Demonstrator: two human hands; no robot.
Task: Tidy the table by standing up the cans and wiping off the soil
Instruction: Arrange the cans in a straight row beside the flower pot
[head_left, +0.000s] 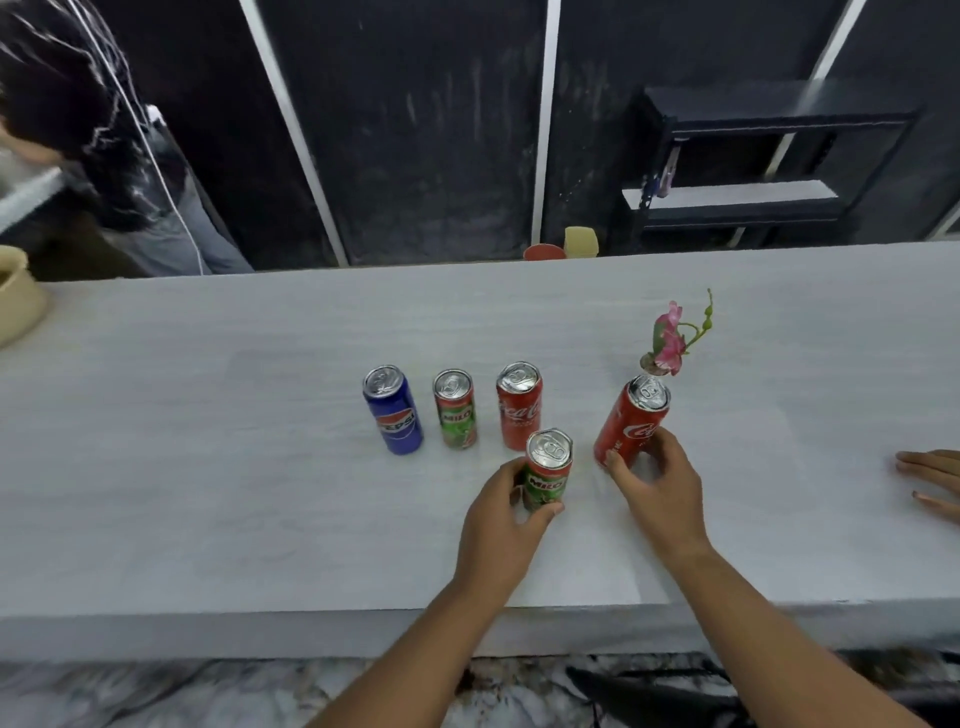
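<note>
Grip belongs mid-body; I judge the walls slick and dentable. My left hand (506, 512) wraps the green can (546, 480), my right hand (655, 480) the tilted red can (629, 423).

Left hand (501, 512) grips upright near Milo can (546, 470), mid-table (208, 493). Right hand (652, 480) grips rightmost Coca-Cola can (631, 423) low down.

White table (208, 467), five cans (455, 410), possibly flower vase (655, 365)
</note>
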